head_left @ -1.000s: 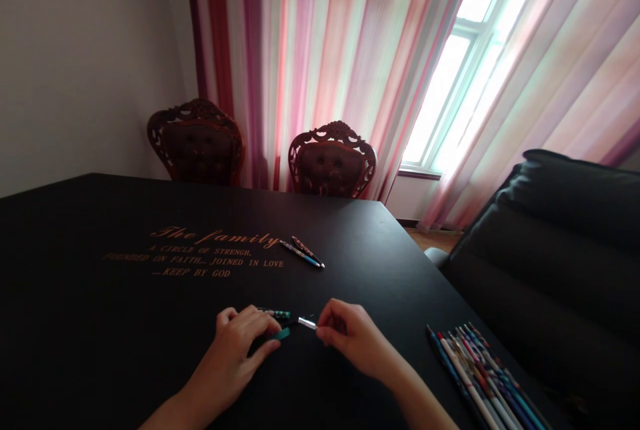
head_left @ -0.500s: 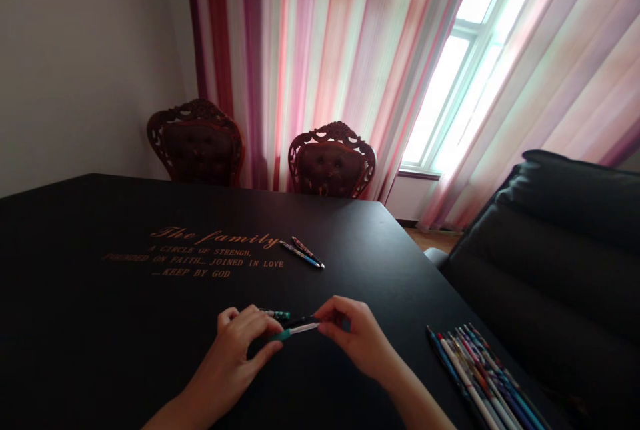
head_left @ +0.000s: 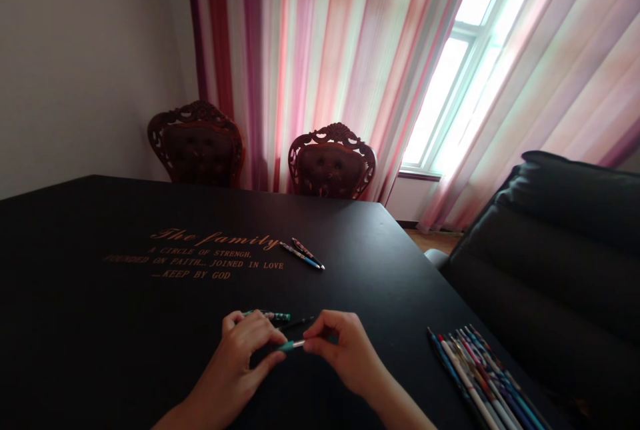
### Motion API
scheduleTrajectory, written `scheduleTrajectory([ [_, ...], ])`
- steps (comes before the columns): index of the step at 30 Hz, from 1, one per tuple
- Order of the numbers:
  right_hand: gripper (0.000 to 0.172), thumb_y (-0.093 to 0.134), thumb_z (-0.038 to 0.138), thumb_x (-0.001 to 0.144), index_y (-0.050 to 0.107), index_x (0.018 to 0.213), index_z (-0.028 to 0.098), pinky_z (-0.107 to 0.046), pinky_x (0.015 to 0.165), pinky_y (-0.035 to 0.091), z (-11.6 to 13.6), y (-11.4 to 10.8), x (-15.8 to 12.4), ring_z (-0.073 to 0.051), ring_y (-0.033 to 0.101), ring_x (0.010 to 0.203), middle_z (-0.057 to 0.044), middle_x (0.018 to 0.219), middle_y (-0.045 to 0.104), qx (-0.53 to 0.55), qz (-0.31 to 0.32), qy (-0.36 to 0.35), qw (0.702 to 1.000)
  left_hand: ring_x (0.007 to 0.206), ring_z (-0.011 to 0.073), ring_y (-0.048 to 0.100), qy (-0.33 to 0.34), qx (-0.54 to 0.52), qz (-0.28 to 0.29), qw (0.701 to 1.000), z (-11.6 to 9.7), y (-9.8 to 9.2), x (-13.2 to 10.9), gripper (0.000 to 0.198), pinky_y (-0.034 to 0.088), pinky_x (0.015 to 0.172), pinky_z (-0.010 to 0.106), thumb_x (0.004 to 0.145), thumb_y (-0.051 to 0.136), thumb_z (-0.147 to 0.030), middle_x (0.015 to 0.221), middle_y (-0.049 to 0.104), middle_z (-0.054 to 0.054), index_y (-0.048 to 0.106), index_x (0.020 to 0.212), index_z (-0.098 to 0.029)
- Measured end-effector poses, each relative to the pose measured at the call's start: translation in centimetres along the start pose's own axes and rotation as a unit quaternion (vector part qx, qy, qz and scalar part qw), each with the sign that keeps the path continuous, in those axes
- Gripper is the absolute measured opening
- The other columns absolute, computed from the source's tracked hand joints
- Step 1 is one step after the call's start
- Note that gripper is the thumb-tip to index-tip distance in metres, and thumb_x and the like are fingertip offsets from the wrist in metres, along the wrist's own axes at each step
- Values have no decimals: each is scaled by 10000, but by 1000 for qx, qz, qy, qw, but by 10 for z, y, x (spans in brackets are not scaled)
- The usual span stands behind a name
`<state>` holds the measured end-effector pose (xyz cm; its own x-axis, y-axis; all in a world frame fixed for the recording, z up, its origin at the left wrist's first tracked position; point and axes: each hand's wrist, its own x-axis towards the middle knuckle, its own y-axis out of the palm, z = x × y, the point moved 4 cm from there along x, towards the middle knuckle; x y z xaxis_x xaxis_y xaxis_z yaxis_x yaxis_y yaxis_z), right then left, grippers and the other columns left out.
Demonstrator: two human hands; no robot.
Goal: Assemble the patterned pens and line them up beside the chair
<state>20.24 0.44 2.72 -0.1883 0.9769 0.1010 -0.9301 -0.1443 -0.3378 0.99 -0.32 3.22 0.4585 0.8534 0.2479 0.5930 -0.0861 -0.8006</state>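
My left hand (head_left: 250, 347) pinches a green pen barrel (head_left: 287, 346) between thumb and fingers. From the barrel's right end sticks out a short piece of a pale pen refill (head_left: 299, 343), and the fingertips of my right hand (head_left: 337, 343) are closed on its outer end. Just behind the fingers a thin black pen part (head_left: 299, 323) lies on the table. A green patterned pen piece (head_left: 281, 317) rests beyond it, partly covered by my left hand.
Two pens (head_left: 303, 255) lie farther back on the black table (head_left: 370, 270), by the gold lettering. A row of several pens (head_left: 483, 377) sits at the right. Two carved chairs (head_left: 333, 163) stand behind the table, and a dark armchair (head_left: 555, 250) is at the right.
My right hand has moved left, closer to my left hand. Less of the pale refill shows outside the green barrel. The black part now shows apart from my right fingers.
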Motion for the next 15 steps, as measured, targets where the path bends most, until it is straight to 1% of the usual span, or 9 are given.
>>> scheduleTrajectory([
  [6,61,795,148,644,740,653,175,-221,583,416,0,12,-2,-137,584,628,7,638,685,23,-6,25,999,1049,261,602,10,-1,-3,1000,1,7,-1,51,258,938,431,856,662,-309,927,726,-22,676,904,-313],
  [13,85,805,128,608,726,608,160,-216,558,399,-2,25,-2,-128,572,591,6,616,682,68,1,36,997,1008,241,609,18,-5,-3,1000,0,9,-3,24,250,943,422,854,667,-306,885,714,-30,669,877,-302],
  [15,73,792,140,623,722,625,159,-220,555,396,-3,26,-1,-127,568,582,7,610,676,76,8,40,996,1012,239,604,17,-4,2,1000,0,9,-2,32,247,944,424,861,655,-328,893,712,-33,663,885,-307],
])
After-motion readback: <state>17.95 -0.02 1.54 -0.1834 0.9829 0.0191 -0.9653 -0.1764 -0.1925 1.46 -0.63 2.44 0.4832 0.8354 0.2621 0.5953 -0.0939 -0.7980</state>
